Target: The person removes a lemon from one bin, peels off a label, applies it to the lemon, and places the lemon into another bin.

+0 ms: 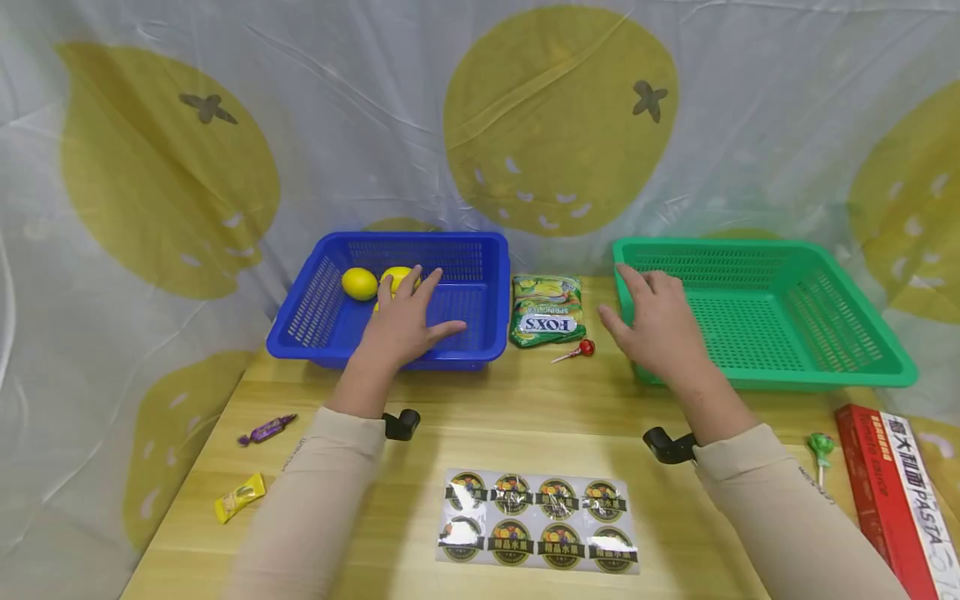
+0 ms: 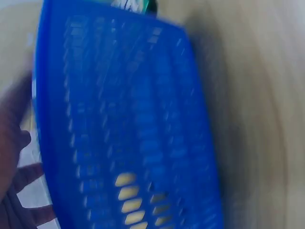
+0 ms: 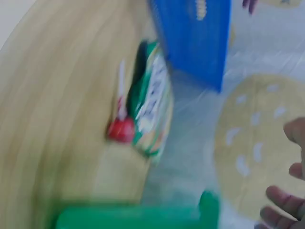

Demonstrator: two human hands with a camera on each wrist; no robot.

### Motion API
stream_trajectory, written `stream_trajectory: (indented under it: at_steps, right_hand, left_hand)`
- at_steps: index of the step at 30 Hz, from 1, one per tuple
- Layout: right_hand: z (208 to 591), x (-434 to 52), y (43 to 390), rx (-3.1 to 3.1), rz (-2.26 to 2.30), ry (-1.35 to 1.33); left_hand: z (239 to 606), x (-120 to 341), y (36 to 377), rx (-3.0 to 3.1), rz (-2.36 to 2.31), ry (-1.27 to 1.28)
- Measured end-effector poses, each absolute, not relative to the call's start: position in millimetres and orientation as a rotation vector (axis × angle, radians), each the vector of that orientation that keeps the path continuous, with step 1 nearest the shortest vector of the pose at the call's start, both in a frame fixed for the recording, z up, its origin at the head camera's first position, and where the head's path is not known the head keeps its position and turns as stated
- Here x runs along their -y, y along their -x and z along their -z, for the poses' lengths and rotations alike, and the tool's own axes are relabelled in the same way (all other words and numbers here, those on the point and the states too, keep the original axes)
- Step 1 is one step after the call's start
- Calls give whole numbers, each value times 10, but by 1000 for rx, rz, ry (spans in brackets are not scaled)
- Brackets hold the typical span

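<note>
Left hand [image 1: 405, 321], fingers spread, over blue basket [image 1: 480, 250] at frame centre-left; right hand [image 1: 660, 325], fingers spread, at green basket [image 1: 862, 350].

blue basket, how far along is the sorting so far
Two lemons already lie in the blue basket. The left hand hovers open over it, the right hand open at the green basket, which looks empty. Candy bag, lollipops and wrapped sweets lie on the table.
</note>
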State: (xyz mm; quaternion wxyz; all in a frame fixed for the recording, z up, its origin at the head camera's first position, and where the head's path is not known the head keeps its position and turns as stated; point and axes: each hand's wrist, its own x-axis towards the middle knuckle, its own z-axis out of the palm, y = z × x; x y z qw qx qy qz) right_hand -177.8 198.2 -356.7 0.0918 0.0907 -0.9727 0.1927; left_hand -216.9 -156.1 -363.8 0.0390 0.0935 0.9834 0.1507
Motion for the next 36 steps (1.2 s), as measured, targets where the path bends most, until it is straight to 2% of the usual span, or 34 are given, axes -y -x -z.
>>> stream_trajectory:
  at_steps: [7,15,24,36]
  right_hand:
    - [3548,-1484,1793,2857,-839,-413]
    - [3741,-1045,1856,2902,-1106,-547]
    - [4019,-904,1913,2944,-1411,-506]
    - [4159,-826,1917,2993,-1397,-490]
  left_hand:
    - [3568,1882,2368,-3001,-447,-140]
    - [3661,2156,2532,-2848,-495,20]
    - [3734,2228,2664,-2714,-600,86]
    - [3915,2214,2786,-2749,-531,62]
